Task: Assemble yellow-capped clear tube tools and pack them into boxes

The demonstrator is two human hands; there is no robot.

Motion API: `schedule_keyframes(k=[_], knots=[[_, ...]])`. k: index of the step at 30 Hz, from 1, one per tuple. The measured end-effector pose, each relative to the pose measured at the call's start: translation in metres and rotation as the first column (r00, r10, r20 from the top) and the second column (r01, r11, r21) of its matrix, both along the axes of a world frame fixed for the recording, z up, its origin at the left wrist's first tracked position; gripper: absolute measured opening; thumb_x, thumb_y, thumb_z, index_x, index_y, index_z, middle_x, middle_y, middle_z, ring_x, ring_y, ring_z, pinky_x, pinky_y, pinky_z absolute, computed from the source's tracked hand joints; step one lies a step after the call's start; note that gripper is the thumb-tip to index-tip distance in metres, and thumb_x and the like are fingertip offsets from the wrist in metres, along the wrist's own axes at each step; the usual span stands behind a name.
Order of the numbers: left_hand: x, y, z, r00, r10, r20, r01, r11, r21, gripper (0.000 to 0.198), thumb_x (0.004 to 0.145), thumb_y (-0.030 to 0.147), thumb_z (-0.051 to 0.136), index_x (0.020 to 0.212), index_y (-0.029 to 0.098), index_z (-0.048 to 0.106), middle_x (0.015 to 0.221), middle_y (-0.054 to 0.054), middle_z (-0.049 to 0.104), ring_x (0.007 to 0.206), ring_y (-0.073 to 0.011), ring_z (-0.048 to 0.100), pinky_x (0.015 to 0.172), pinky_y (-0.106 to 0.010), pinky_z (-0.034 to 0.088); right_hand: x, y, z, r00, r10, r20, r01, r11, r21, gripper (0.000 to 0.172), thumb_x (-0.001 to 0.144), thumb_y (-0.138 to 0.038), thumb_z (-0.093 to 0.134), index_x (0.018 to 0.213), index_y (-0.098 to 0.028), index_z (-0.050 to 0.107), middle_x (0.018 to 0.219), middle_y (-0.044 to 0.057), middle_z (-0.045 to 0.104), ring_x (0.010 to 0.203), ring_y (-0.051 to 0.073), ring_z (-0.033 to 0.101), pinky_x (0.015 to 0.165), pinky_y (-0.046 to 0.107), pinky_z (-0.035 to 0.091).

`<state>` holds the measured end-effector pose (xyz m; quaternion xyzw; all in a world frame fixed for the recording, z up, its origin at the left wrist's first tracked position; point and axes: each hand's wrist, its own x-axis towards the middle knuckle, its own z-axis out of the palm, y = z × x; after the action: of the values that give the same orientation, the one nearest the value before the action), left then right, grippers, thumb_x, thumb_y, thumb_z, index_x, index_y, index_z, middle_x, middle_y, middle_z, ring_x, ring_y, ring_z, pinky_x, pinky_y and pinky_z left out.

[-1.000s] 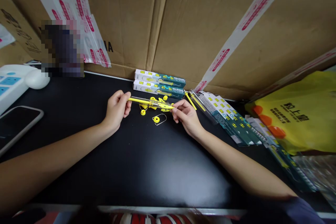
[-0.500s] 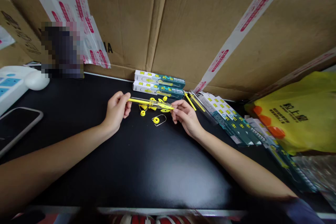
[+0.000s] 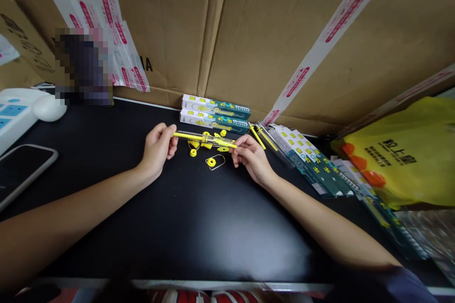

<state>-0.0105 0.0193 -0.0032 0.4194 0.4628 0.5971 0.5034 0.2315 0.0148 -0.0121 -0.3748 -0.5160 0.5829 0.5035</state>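
Note:
A slim spring scale [image 3: 192, 137], with yellow parts inside a clear tube, is held almost level above the black table. My left hand [image 3: 157, 147] pinches its left end between thumb and fingers. At the other end, the fingertips of my right hand [image 3: 251, 157] close on the yellow tip. Below and behind the tube lie small yellow pieces, partly hidden by it. A yellow ring [image 3: 211, 162] rests by a bent wire loop [image 3: 221, 163], and a smaller yellow ring [image 3: 193, 153] sits to their left.
Two printed boxes [image 3: 215, 121] lie against the cardboard [image 3: 170, 23] at the back. To the right are yellow rods [image 3: 258, 137], clear tubes, flattened boxes [image 3: 313, 163] and a yellow bag [image 3: 408, 151]. A phone [image 3: 24, 170] and a white power strip [image 3: 17, 109] occupy the left.
The spring scale and both hands stay nearly in place. At the right end, slightly more of the yellow tip shows by my right fingertips.

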Motion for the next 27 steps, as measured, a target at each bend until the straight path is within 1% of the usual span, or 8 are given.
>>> schedule_keyframes(k=[4, 9, 14, 19, 23, 27], knots=[[0.0010, 0.0003, 0.0000, 1.000, -0.005, -0.002, 0.005, 1.000, 0.004, 0.029, 0.084, 0.026, 0.054, 0.064, 0.020, 0.034, 0.054, 0.006, 0.046, 0.035, -0.0022, 0.037, 0.029, -0.014, 0.023, 0.0011, -0.0001, -0.0001, 0.999, 0.032, -0.013, -0.032, 0.999, -0.002, 0.012, 0.073, -0.017, 0.062, 0.080, -0.019, 0.053, 0.070, -0.003, 0.063, 0.049, 0.007, 0.052, 0.045, 0.020, 0.045], [0.0004, -0.0002, 0.0004, 1.000, -0.006, -0.004, 0.006, 1.000, 0.004, 0.029, 0.084, 0.026, 0.054, 0.063, 0.019, 0.034, 0.053, 0.006, 0.046, 0.035, -0.0022, 0.036, 0.030, -0.014, 0.022, 0.0019, 0.0001, -0.0015, 0.998, 0.043, 0.048, -0.045, 0.999, 0.031, 0.016, 0.076, -0.024, 0.067, 0.081, -0.019, 0.053, 0.066, -0.003, 0.064, 0.047, 0.007, 0.051, 0.046, 0.020, 0.044], [0.0000, -0.0006, -0.0001, 1.000, -0.006, -0.012, 0.006, 1.000, 0.009, 0.029, 0.084, 0.026, 0.054, 0.063, 0.019, 0.035, 0.053, 0.006, 0.047, 0.034, -0.0024, 0.037, 0.029, -0.014, 0.022, 0.0019, 0.0003, -0.0034, 0.996, 0.018, 0.087, -0.022, 0.999, 0.037, 0.020, 0.075, -0.029, 0.071, 0.080, -0.019, 0.054, 0.064, -0.003, 0.062, 0.047, 0.007, 0.050, 0.045, 0.020, 0.044], [0.0011, -0.0006, -0.0012, 1.000, -0.019, -0.022, 0.019, 1.000, 0.018, 0.030, 0.085, 0.026, 0.053, 0.063, 0.019, 0.034, 0.053, 0.006, 0.047, 0.034, -0.0023, 0.037, 0.030, -0.014, 0.022, 0.0009, 0.0000, -0.0021, 0.999, -0.013, 0.051, 0.010, 0.999, 0.044, 0.023, 0.074, -0.031, 0.072, 0.081, -0.019, 0.054, 0.066, -0.003, 0.065, 0.046, 0.007, 0.051, 0.044, 0.019, 0.044], [0.0013, -0.0011, -0.0014, 0.999, -0.033, -0.037, 0.034, 0.999, 0.024, 0.031, 0.084, 0.026, 0.055, 0.063, 0.019, 0.033, 0.054, 0.006, 0.047, 0.035, -0.0021, 0.037, 0.030, -0.014, 0.022, 0.0010, 0.0003, -0.0015, 0.999, -0.016, 0.051, 0.014, 0.999, 0.041, 0.026, 0.073, -0.032, 0.073, 0.080, -0.020, 0.052, 0.065, -0.003, 0.065, 0.046, 0.007, 0.051, 0.044, 0.019, 0.044], [0.0008, -0.0013, -0.0004, 0.999, -0.027, -0.032, 0.027, 1.000, 0.010, 0.031, 0.085, 0.027, 0.054, 0.063, 0.019, 0.034, 0.054, 0.006, 0.047, 0.035, -0.0022, 0.037, 0.030, -0.014, 0.022, 0.0019, 0.0013, -0.0026, 0.996, 0.002, 0.087, -0.006, 0.999, 0.046, 0.025, 0.072, -0.033, 0.074, 0.079, -0.019, 0.054, 0.065, -0.003, 0.064, 0.047, 0.007, 0.050, 0.043, 0.019, 0.044]])
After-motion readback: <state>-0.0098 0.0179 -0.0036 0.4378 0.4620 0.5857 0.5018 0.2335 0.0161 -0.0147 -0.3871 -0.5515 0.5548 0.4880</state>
